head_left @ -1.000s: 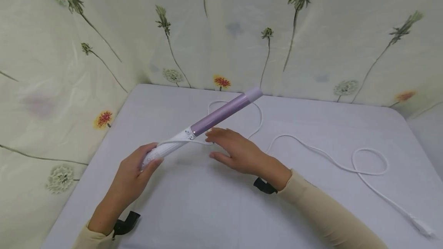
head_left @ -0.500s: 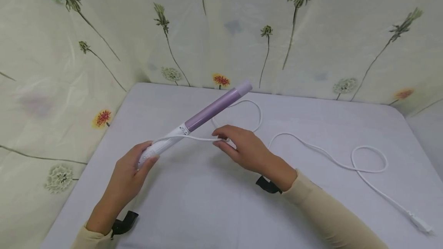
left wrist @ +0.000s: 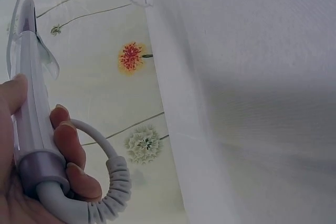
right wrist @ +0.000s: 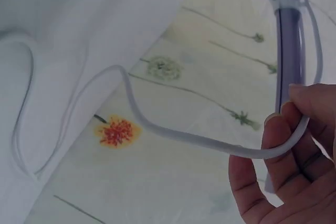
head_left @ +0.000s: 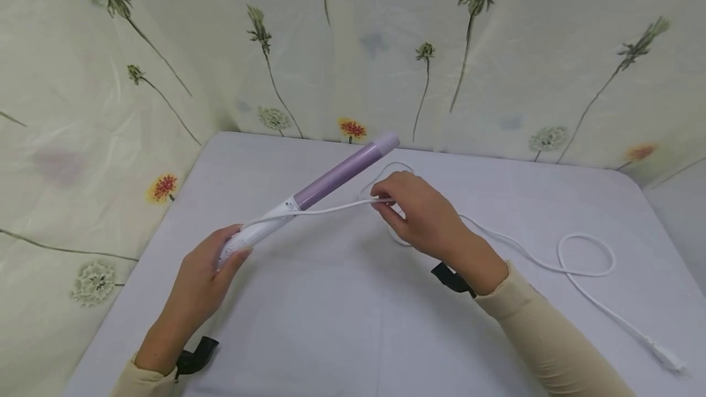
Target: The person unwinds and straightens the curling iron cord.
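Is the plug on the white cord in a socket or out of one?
Out: in the head view, the plug lies on the table, with no socket at its end.

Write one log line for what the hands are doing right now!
left hand: grips curling iron by handle | right hand: pinches white cord | plug: lies unplugged on table

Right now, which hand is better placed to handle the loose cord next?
Probably the right hand: it pinches the white cord, most of which lies on its side, while the left hand holds the white handle.
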The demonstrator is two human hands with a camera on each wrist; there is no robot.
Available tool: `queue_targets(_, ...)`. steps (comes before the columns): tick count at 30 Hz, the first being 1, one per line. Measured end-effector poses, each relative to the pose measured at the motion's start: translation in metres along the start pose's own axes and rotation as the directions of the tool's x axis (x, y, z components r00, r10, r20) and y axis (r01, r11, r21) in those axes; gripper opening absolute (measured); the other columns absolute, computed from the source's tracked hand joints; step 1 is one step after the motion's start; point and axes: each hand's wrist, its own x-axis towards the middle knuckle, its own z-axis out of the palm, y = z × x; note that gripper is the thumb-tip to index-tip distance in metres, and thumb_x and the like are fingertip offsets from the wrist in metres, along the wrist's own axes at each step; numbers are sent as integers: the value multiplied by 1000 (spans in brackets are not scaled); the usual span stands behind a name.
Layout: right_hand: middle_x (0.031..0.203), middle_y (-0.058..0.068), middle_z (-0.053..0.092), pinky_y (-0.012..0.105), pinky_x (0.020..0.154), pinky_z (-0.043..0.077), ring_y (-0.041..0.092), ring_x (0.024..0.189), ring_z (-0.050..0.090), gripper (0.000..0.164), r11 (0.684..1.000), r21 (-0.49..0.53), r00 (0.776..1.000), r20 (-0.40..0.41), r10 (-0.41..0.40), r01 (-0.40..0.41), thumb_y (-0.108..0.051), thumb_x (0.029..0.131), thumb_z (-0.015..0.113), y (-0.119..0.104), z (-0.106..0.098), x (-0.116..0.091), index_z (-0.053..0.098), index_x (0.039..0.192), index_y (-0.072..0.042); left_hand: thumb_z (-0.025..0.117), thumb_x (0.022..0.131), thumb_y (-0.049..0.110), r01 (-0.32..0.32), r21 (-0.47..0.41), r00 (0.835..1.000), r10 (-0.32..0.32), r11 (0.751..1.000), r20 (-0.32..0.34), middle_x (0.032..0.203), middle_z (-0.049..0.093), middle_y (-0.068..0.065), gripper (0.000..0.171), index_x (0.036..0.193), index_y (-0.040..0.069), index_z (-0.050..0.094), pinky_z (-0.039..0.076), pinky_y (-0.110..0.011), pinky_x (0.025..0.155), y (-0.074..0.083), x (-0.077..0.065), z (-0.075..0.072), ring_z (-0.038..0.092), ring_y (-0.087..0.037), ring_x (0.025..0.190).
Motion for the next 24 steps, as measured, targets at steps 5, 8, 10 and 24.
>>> queue_targets(5,98,3,61,31,80,48,16,94,56,22,999,-20,996,-79,-30,29,-2,84,72,11,-6,7,61,102,-5,65,94,28,29,12,999,-29,1000,38,119,60,-9,47,135,14,49,49,-46,72,0,-2,0,55,-24,89)
queue_targets(8,100,4,62,32,80,46,19,95,54,19,998,-50,990,-132,-48,42,-1,85,71,15,-9,17,61,101,-4,64,94,30,41,15,998,-41,999,56,121,60,-10,48,136,13,49,50,-49,74,0,-3,0,56,-25,91)
queue_targets(10,100,4,62,33,80,45,20,95,54,19,996,-73,985,-160,-63,52,0,85,71,17,-9,23,61,101,-4,64,94,31,45,21,997,-46,999,62,122,59,-10,49,137,13,48,51,-50,75,0,-3,0,56,-26,92)
queue_targets(24,97,-5,65,30,78,49,9,90,60,23,976,200,996,-13,93,-88,-3,90,66,48,-12,51,70,111,-13,68,92,25,58,72,991,-66,996,112,110,61,-5,49,137,19,51,50,-47,74,-6,-7,-4,55,-22,87)
